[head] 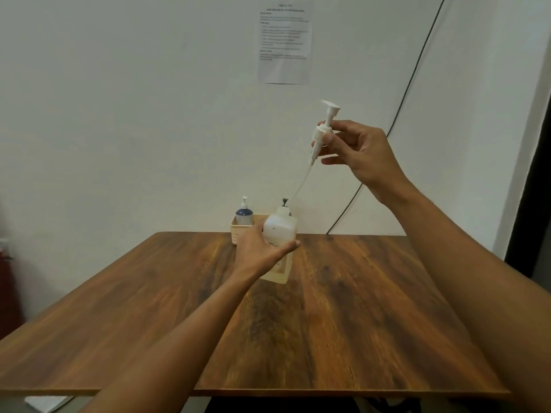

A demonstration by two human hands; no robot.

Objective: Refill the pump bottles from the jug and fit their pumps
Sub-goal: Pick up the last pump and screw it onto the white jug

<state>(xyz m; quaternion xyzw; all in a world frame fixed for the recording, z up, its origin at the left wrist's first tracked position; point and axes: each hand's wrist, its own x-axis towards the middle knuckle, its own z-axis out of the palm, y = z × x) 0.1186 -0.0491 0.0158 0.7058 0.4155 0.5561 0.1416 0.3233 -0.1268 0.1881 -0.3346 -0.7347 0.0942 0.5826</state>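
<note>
On the wooden table, the left hand wraps a clear bottle. Up and right, the right hand pinches a white pump, whose long tube slants down-left toward the bottle's neck.

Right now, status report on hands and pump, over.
Left hand grips translucent white plastic bottle. Right hand pinches white plastic pump, held above it. Nothing between them.

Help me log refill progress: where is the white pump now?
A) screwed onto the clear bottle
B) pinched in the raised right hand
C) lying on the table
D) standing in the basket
B: the right hand pinches the white pump at its collar, raised above the clear bottle that the left hand grips.
</note>
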